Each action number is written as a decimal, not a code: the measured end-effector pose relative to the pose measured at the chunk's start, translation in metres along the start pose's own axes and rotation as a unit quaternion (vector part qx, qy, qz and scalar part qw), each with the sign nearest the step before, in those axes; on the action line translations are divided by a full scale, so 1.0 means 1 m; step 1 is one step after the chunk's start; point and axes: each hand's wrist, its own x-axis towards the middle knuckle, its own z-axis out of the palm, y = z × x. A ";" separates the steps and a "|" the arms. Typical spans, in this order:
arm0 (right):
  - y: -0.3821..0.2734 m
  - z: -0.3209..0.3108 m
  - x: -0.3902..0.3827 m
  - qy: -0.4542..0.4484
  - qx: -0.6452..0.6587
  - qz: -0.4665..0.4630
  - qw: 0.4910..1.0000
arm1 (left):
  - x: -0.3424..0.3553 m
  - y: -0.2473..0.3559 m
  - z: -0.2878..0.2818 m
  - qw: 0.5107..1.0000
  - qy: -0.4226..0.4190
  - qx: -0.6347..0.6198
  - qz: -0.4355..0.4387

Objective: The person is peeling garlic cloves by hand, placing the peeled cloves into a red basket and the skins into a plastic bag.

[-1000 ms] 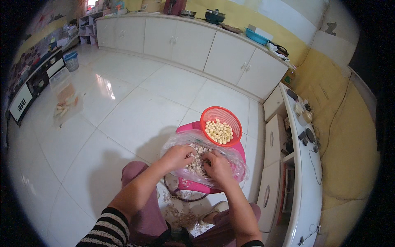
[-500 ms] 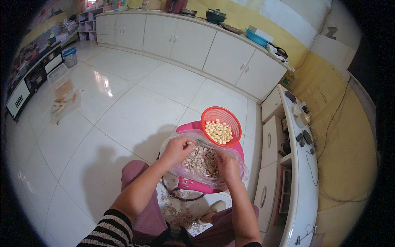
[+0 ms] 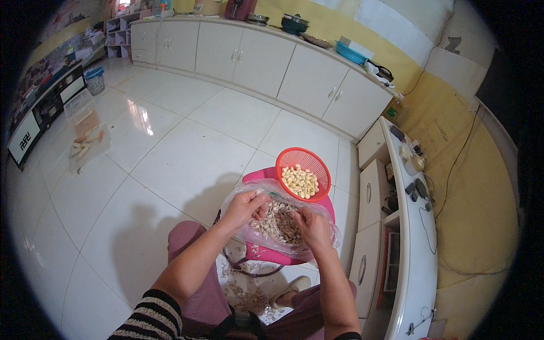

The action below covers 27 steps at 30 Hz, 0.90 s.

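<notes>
A clear plastic bag [image 3: 235, 232] of unpeeled garlic cloves [image 3: 271, 226] lies spread on a pink stool [image 3: 258, 254] between my knees. Over the bag's left side, my left hand [image 3: 245, 208] is closed, with a small pale thing that looks like a garlic clove at its fingertips. Above the right side of the heap, my right hand [image 3: 313, 228] has its thumb and fingers pinched together; whatever they hold is too small to make out. Just beyond the bag, a red plastic basket [image 3: 281, 160] holds peeled, cream-coloured garlic cloves [image 3: 300, 180].
Dry skins [image 3: 249, 297] litter the floor below the stool, near my shoe. A white cabinet [image 3: 368, 249] stands close on my right. Far ahead runs a row of white cupboards [image 3: 238, 56]. A clear plastic box [image 3: 88, 136] lies on the floor at left, near a bin [image 3: 95, 82].
My right hand has lifted slightly and shifted left, its fingers now showing above the heap. My left hand has turned a little, with its fingers curled over the cloves.
</notes>
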 end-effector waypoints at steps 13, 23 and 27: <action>-0.008 0.000 0.002 -0.030 0.077 0.031 0.996 | -0.006 -0.005 0.011 0.998 -0.056 -0.025 -0.013; -0.005 0.015 0.009 0.013 0.238 -0.003 0.971 | -0.006 -0.010 0.010 0.968 -0.052 -0.236 -0.070; -0.025 0.013 0.014 0.014 0.284 0.006 0.959 | -0.005 -0.008 0.012 0.961 -0.055 -0.259 -0.076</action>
